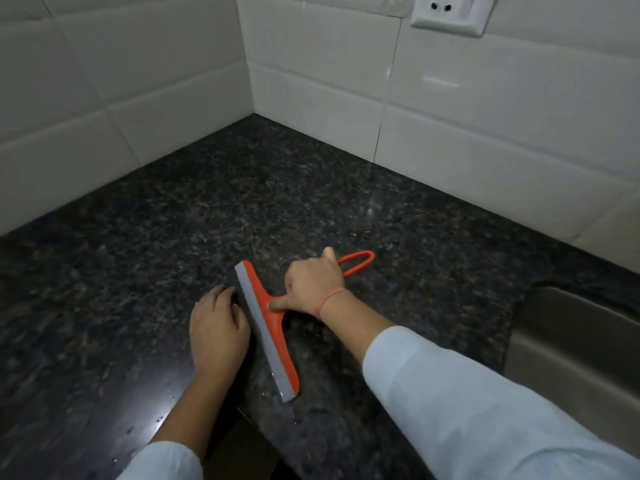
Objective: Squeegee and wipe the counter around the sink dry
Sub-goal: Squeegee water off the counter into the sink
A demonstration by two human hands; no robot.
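Note:
An orange squeegee [268, 327] with a grey rubber blade lies blade-down on the dark speckled granite counter [242, 202]. My right hand [313, 284] grips its handle, thumb pressed near the blade; the looped handle end sticks out beyond my fingers. My left hand [216, 329] rests flat on the counter just left of the blade, fingers slightly apart, holding nothing. Small water drops show on the counter near the front edge. The steel sink [581, 344] is at the right edge.
White tiled walls [450, 109] meet in a corner behind the counter. A white wall socket [450, 12] sits at the top right. The counter's front edge runs diagonally below my left forearm.

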